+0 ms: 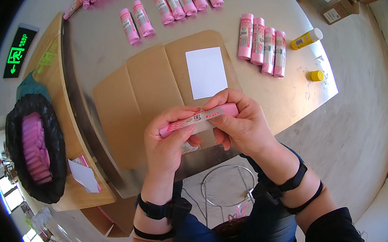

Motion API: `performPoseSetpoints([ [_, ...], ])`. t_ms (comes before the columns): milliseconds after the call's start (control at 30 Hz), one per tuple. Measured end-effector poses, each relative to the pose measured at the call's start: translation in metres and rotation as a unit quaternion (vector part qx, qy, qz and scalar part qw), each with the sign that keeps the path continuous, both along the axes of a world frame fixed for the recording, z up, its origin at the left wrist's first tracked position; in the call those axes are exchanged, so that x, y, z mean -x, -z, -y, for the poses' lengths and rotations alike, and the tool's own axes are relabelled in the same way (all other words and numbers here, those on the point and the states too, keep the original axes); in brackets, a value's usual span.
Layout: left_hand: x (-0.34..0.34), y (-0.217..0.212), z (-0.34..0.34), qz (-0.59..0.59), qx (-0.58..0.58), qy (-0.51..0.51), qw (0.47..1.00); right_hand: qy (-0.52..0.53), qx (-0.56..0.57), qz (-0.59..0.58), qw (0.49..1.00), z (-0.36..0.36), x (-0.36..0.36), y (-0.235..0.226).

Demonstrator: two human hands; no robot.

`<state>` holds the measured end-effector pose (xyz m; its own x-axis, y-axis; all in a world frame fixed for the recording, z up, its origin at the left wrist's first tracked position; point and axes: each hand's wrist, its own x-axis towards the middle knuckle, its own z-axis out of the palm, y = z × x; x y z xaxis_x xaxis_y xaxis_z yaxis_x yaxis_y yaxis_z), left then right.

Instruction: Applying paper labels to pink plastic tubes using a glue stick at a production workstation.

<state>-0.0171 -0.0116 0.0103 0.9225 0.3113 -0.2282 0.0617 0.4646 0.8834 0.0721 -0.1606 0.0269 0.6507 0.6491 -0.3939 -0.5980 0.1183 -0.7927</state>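
Between both hands I hold a pink roll of plastic bags [203, 116] with a printed paper band around it, lying almost level above the table's near edge. My left hand [169, 130] grips its left end, thumb along the near side. My right hand [240, 121] grips the right end, fingers over the top and thumb against the label. A pale flap of the label hangs below the roll, partly hidden by the fingers. Under and beyond the hands lies a flattened cardboard sheet [153, 85], with a white paper sheet [206, 73] on its right part.
Labelled pink rolls stand in rows at the back [184, 0] and right [261, 44]. A yellow glue bottle [305, 39] and a yellow cap [316, 76] lie near the right edge. At left, a black bag [18, 161] holds pink rolls. A stool [228, 185] stands below.
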Motion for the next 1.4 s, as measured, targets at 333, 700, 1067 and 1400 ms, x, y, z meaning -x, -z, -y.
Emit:
performPoseSetpoints([
  [333,0.0008,-0.0007,0.0013,0.032,-0.007,-0.009,0.999,0.003,-0.013,-0.005,1.000,-0.0005,0.0018,0.0003],
  [700,0.0034,-0.0027,-0.0042,0.040,-0.031,-0.002,0.999,-0.018,-0.005,-0.022,1.000,-0.0012,0.0010,-0.0024],
  [1067,0.0025,-0.0046,-0.0065,0.026,0.001,0.016,1.000,0.004,-0.005,-0.013,1.000,-0.0016,0.0037,0.0003],
  [1400,0.0048,-0.0010,-0.0063,0.046,0.000,0.017,0.999,0.017,-0.033,-0.039,0.999,-0.0017,0.0047,0.0036],
])
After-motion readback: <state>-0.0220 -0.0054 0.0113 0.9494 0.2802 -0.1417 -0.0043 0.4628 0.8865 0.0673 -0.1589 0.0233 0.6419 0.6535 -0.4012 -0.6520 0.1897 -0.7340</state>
